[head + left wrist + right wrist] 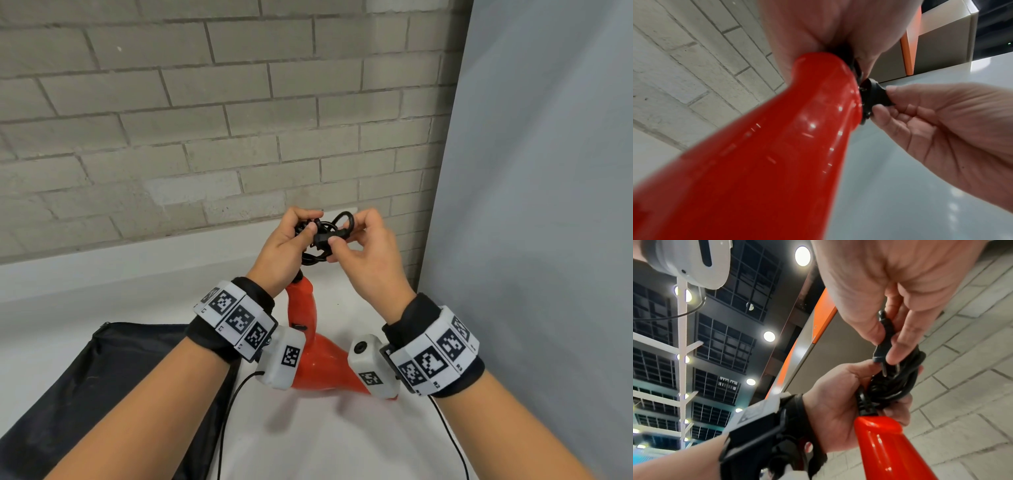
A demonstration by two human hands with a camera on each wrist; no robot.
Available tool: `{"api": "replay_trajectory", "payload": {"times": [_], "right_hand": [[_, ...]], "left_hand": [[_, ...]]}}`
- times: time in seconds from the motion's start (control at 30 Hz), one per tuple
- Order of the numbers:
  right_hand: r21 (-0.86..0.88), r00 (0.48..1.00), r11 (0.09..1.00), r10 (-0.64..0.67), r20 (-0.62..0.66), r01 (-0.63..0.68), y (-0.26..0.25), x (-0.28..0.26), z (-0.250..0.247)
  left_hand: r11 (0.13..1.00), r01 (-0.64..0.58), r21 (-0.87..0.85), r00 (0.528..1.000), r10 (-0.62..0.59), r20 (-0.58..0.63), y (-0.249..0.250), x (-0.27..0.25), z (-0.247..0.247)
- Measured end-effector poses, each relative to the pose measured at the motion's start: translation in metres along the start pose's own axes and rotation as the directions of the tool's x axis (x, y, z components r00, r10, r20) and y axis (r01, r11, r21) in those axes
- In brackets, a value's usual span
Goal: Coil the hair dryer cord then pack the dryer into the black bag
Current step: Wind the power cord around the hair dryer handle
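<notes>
The red hair dryer hangs handle-up below my hands, its body hidden partly by the wrist cameras; its handle fills the left wrist view and shows again as the red handle. My left hand grips the bundle of coiled black cord just above the handle. My right hand pinches the black plug between thumb and fingers, its prongs pointing into the coil. One cord loop sticks up between the hands. The black bag lies flat at lower left.
A white table lies below, against a grey brick wall. A grey panel stands at the right. Thin black wrist-camera cables trail over the table.
</notes>
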State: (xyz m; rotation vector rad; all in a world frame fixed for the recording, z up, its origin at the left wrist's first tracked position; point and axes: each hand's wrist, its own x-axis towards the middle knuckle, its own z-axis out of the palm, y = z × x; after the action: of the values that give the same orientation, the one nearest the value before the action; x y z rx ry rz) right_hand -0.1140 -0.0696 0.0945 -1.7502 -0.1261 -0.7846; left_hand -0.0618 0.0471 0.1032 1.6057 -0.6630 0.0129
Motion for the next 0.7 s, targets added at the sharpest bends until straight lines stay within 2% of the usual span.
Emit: {"api": "replay_trajectory", "payload": {"times": [0.13, 0.27, 0.4, 0.47, 0.57, 0.7], "right_hand": [[-0.107, 0.999, 0.993, -0.045, 0.006, 0.045, -0.001, -0.003, 0.004], [-0.127, 0.996, 0.989, -0.081, -0.039, 0.076, 0.005, -0.005, 0.013], [0.171, 0.989, 0.985, 0.040, -0.143, -0.016, 0.013, -0.010, 0.021], [0.246, 0.986, 0.969, 0.070, -0.154, -0.031, 0.016, -0.012, 0.023], [0.175, 0.991, 0.985, 0.021, -0.129, 0.002, 0.019, -0.012, 0.021], [-0.110, 0.993, 0.993, -0.059, -0.103, 0.047, 0.022, -0.010, 0.014]], "left_hand": [[1.000, 0.008, -0.020, 0.997, -0.006, 0.079, 0.002, -0.001, 0.004], [1.000, 0.014, -0.019, 0.998, -0.012, 0.065, 0.003, -0.002, 0.004], [1.000, 0.023, -0.007, 0.997, -0.022, 0.070, 0.002, -0.002, 0.005], [0.999, 0.026, 0.024, 0.997, -0.028, 0.068, 0.001, -0.002, 0.004], [0.994, 0.000, 0.107, 0.999, -0.005, 0.044, 0.000, -0.001, 0.001], [0.988, -0.020, 0.153, 1.000, 0.018, 0.013, -0.001, 0.001, 0.000]]}}
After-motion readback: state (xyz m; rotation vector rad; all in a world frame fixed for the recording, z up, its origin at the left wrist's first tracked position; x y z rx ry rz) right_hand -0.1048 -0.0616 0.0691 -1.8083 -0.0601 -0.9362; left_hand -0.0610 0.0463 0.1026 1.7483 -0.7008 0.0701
